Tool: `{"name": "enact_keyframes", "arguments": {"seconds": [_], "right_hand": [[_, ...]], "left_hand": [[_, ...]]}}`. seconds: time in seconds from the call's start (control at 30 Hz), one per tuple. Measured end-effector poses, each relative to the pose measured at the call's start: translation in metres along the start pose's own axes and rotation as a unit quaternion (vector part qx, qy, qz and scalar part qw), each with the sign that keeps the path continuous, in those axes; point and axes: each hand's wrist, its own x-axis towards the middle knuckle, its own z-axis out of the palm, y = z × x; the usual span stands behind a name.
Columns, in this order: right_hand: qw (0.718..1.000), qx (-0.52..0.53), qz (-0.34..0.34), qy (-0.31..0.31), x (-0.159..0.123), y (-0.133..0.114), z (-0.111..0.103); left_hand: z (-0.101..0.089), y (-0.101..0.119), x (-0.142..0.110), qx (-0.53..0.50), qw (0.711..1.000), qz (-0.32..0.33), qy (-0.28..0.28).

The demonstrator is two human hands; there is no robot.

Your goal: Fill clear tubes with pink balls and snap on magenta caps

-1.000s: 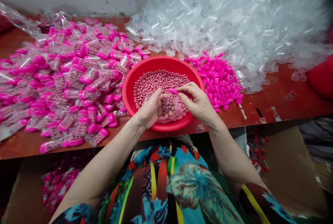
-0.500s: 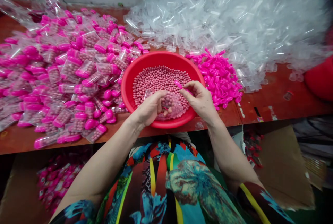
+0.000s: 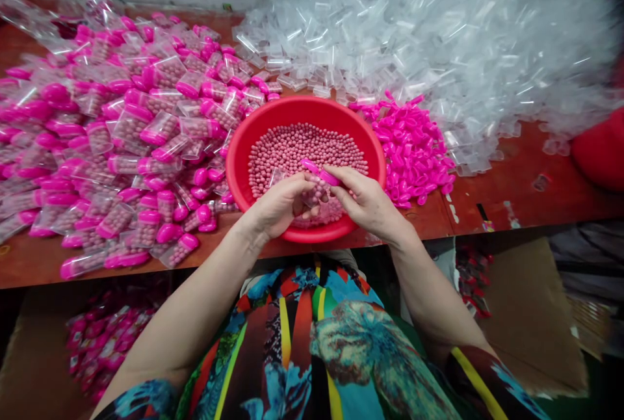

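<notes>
The right hand (image 3: 368,204) has come in toward the left hand (image 3: 279,204) since the previous frame, where it held a pink cap up and apart, over the right part of the bowl. Now the two hands nearly meet, and two pink pieces show between them: the pink cap (image 3: 329,177) at the right hand's fingertips, and a second pink piece (image 3: 309,165) just beyond the left fingertips, above the beads being held. The right grip is closed in a pinch on the cap; the left grip is curled around a small clear container (image 3: 316,192) with pink beads in it, partly hidden by the fingers. Whether the cap touches the container's mouth cannot be told. Directly beneath both grips is the red bowl (image 3: 234,170), its loose pink beads (image 3: 302,140) spread beyond the fingers; it has stayed in place on the worktop (image 3: 526,196). Left of the left grip lies the heap of filled, pink-capped containers (image 3: 146,121). Just right of the bowl, beyond the right grip, is the pile of loose pink caps (image 3: 412,150), with a large heap of clear plastic containers (image 3: 414,36) farther out behind it. These heaps look unchanged.
</notes>
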Motion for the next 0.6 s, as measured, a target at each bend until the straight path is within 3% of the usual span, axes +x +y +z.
{"name": "enact_keyframes", "arguments": {"seconds": [0.3,0.47,0.6], "right_hand": [[0.999,0.013,-0.008,0.029,0.001,-0.005,-0.001],[0.988,0.060,0.067,0.127,0.000,0.002,0.007],[0.983,-0.003,0.086,0.160,0.001,0.008,0.008]], "left_hand": [[0.000,0.002,-0.003,-0.007,1.000,-0.003,0.008],[0.002,0.001,-0.004,0.014,1.000,0.001,-0.001],[0.004,0.000,-0.003,-0.016,1.000,0.022,-0.002]]}}
